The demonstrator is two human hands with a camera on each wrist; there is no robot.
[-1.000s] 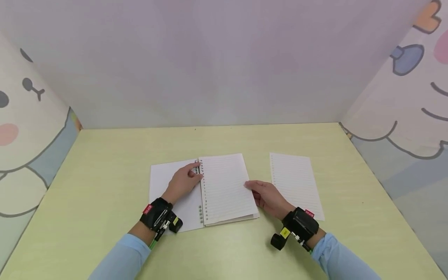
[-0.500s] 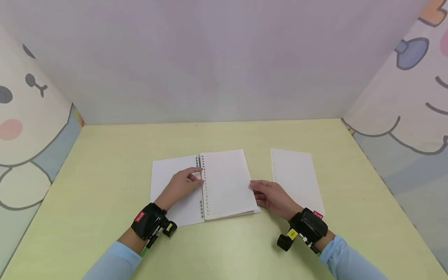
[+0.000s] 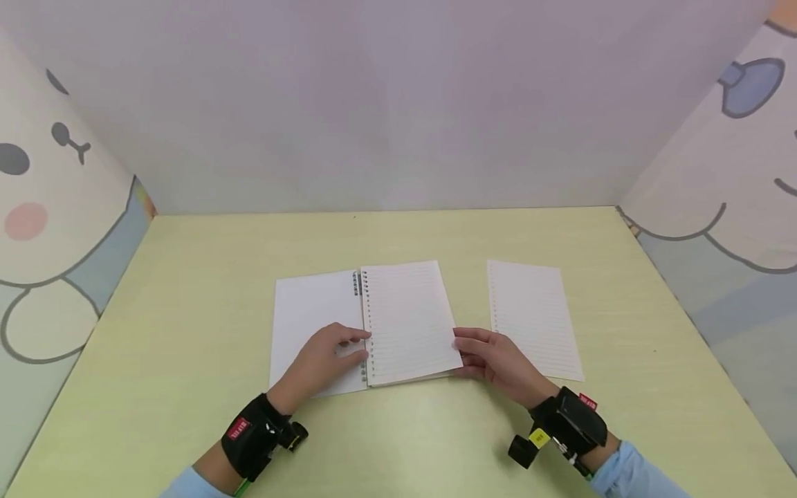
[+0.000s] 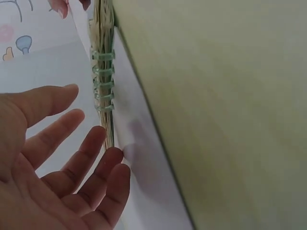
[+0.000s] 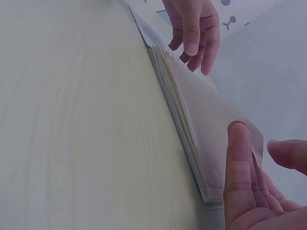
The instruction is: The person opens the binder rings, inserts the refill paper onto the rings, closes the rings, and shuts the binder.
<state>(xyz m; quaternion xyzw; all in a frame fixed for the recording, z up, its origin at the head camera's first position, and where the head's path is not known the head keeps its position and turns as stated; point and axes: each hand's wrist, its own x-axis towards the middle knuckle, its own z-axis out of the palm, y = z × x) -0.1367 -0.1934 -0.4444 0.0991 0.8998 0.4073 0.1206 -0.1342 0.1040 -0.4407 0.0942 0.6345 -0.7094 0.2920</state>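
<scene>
A spiral notebook (image 3: 405, 318) lies spread on the table, with a blank white leaf (image 3: 314, 297) on its left and lined sheets on its right. My left hand (image 3: 326, 360) is at the row of punched holes, toward the near end of the binding. In the left wrist view its fingers (image 4: 115, 182) are spread and loosely bent beside the rings (image 4: 103, 81), pinching nothing. At the right edge of the top sheet is my right hand (image 3: 498, 360). The right wrist view shows a straight finger (image 5: 238, 163) against the raised sheet (image 5: 204, 120), while the thumb stands apart.
A loose lined sheet (image 3: 535, 318) with punched holes lies right of the notebook, partly behind my right hand. The pale yellow table (image 3: 218, 249) meets a plain wall (image 3: 386, 104) at the back. Cartoon-printed panels (image 3: 56, 207) flank it.
My left hand has slid down along the binding toward the near end. My right hand has moved nearer along the sheet's right edge. The head view has shifted slightly.
</scene>
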